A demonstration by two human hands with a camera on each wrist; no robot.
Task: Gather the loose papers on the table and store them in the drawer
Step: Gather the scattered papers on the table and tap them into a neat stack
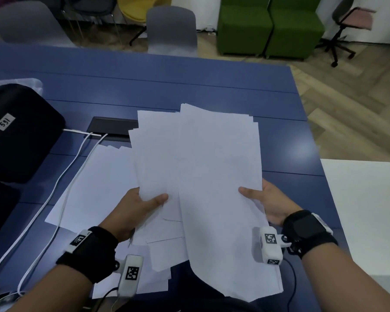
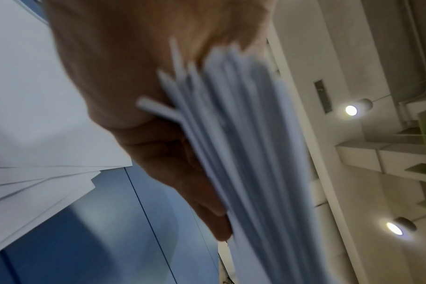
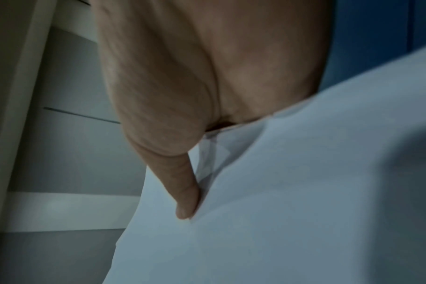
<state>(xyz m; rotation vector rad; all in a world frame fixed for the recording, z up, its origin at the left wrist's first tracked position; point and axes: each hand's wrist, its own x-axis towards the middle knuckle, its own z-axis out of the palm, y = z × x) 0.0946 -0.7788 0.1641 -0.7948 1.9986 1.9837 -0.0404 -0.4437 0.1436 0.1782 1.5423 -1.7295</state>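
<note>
A loose bundle of white papers (image 1: pixel 200 167) is lifted above the blue table (image 1: pixel 189 86), fanned and uneven. My left hand (image 1: pixel 142 203) grips its left side, thumb on top and fingers hidden beneath. My right hand (image 1: pixel 263 199) holds the right edge the same way, thumb lying across the top sheet. The left wrist view shows the sheet edges (image 2: pixel 243 134) pinched against my palm (image 2: pixel 134 67). In the right wrist view my thumb (image 3: pixel 185 192) presses the papers (image 3: pixel 292 192). More white sheets (image 1: pixel 92 190) still lie flat on the table under and left of the bundle. No drawer is in view.
A black bag (image 1: pixel 16 131) sits at the left. White cables (image 1: pixel 77 158) run across the lying sheets from a dark flat device (image 1: pixel 113 127). A white surface (image 1: pixel 365 210) adjoins the table on the right. Chairs (image 1: pixel 171 30) and green seats (image 1: pixel 268 25) stand beyond.
</note>
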